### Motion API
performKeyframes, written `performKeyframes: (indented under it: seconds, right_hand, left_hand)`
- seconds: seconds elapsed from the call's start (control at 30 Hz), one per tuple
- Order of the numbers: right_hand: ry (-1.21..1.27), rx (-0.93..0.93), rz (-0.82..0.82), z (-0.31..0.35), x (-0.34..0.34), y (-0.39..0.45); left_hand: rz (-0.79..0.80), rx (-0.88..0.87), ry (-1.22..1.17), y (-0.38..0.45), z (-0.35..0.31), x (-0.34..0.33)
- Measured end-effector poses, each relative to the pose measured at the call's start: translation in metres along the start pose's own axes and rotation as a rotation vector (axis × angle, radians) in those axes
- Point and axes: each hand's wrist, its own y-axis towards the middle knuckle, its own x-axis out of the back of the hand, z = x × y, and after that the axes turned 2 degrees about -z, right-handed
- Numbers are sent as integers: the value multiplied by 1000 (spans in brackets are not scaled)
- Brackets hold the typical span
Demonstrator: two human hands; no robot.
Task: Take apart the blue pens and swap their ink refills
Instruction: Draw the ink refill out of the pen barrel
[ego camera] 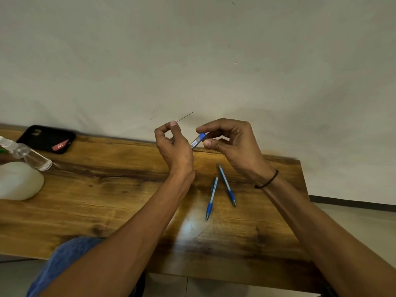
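Two blue pens (221, 190) lie on the wooden counter (107, 189) near its right edge, tips toward the front, almost touching at the far ends. Above them the right hand (231, 142) pinches a small blue tube (198, 141). The left hand (171, 142) pinches a thin dark rod (185, 116) (very skinny). A black phone (47, 139) sits at the back left corner.

wall (192, 50) – plain off-white | table (107, 189) – wood | floor (353, 215) – pale
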Motion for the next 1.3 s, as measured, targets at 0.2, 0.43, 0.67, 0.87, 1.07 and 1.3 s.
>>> performKeyframes:
  seconds: [0.2, 0.43, 0.67, 0.87, 1.07, 1.3]
  right_hand:
    - [78, 41, -112, -4, -12, -6]
    - [-118, -9, -293, -12, -6, 0]
    - [-606, -293, -156, -58, -39, -15]
    - [-716, -270, -42, -82, -76, -21]
    - [-814, -250, -29, -88, -84, -17]
    - [-935, -299, 50, -82, -99, -10]
  left_hand:
    - [42, 96, -39, -3, 1, -1]
    - [36, 24, -4, 2, 0, 3]
    - [63, -61, -21, 9, -8, 3]
    - [90, -47, -33, 7, -7, 0]
    - [111, -45, -27, 5, -8, -1]
    - [143, -46, -16, 3, -6, 0]
